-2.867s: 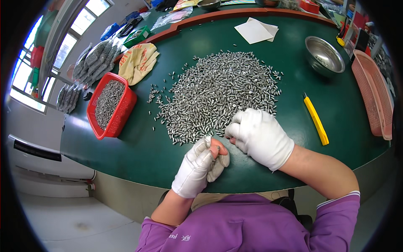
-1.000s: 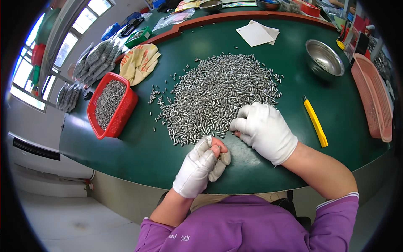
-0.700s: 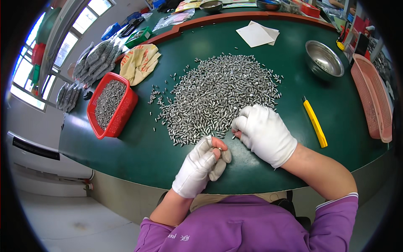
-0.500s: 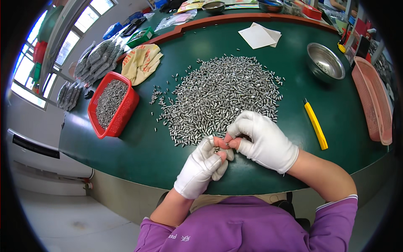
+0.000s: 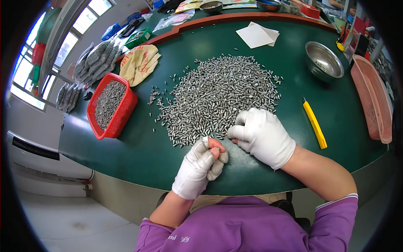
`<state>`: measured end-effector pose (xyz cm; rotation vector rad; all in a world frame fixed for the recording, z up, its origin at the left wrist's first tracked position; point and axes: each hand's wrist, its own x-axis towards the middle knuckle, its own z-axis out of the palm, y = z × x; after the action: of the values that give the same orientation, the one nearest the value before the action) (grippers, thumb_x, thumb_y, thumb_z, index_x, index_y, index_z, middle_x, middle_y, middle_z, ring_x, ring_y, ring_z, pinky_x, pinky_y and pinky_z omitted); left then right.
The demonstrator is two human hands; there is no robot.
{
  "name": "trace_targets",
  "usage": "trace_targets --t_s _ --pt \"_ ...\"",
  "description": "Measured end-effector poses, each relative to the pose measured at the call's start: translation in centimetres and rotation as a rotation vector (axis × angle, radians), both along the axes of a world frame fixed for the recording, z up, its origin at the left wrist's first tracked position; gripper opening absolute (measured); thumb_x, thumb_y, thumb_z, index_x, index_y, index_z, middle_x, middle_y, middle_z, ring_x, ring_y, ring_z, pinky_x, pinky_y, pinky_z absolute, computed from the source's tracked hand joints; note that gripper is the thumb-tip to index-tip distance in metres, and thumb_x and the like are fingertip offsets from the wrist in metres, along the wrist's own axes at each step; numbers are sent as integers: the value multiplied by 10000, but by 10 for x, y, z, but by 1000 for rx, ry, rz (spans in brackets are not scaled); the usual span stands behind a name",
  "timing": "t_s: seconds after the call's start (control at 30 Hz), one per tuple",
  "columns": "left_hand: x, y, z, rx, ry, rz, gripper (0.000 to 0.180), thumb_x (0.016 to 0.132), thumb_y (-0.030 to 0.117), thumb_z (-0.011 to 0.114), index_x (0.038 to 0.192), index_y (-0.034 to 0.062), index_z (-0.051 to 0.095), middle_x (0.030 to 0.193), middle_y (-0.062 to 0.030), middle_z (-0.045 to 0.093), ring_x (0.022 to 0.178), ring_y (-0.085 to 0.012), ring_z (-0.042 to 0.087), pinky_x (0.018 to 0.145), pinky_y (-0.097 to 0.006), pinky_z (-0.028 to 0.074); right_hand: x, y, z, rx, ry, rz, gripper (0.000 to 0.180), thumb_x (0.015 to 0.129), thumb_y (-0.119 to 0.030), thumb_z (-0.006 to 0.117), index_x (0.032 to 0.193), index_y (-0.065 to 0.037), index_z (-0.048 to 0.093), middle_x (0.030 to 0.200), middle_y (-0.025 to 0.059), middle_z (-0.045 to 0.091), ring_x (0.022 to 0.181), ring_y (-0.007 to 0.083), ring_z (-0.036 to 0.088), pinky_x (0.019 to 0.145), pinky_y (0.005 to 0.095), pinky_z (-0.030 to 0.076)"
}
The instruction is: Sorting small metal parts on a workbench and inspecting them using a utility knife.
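A large heap of small silvery metal pins (image 5: 218,92) lies on the green table. Just below its front edge is my left hand (image 5: 203,159), in a white glove with bare thumb and index tips. Those fingers are curled into a pinch; whatever they hold is too small or hidden. My right hand (image 5: 264,134), gloved likewise, rests against the heap's lower right edge. Its fingers are bent downward and drawn together, and the glove hides most of the fingertips, so what lies between them does not show.
A red basket (image 5: 133,101) of similar pieces stands left, near a beige cloth bag (image 5: 140,63). To the right are a yellow-handled cutter (image 5: 315,126), a steel bowl (image 5: 325,61) and a pink basket (image 5: 369,101). White cards (image 5: 256,35) lie behind the heap, before the brown table rim (image 5: 235,17).
My hands have come apart from where they met over a small piece. The right has turned palm down toward the heap; the left has drawn slightly left, its fingers curled.
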<state>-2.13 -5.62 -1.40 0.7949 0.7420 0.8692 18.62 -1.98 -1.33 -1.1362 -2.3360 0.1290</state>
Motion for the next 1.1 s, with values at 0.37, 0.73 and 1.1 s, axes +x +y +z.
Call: trace_targets --t_s 0.37,0.73,1.1 --pt "-3 2 0 39 28 -42 314 963 422 573 1025 114 551 879 -23 590 561 -59 400 484 -181 301 4 2 6 46 5 -149 96 740 -133 709 833 -138 687 812 49 617 782 266 614 672 386 514" --pt "-3 2 3 -8 -17 -51 268 944 291 635 1112 118 520 967 -17 578 675 -53 460 558 -171 337 7 3 7 38 -120 -84 121 713 -143 724 826 -133 680 826 38 601 802 256 601 689 383 504" --pt "-1 3 6 -64 51 -104 175 961 239 625 1053 119 537 875 -1 598 564 -23 408 485 -171 294 -4 -6 14 2 297 203 168 719 -175 767 857 -141 677 861 36 623 776 264 605 667 375 494"
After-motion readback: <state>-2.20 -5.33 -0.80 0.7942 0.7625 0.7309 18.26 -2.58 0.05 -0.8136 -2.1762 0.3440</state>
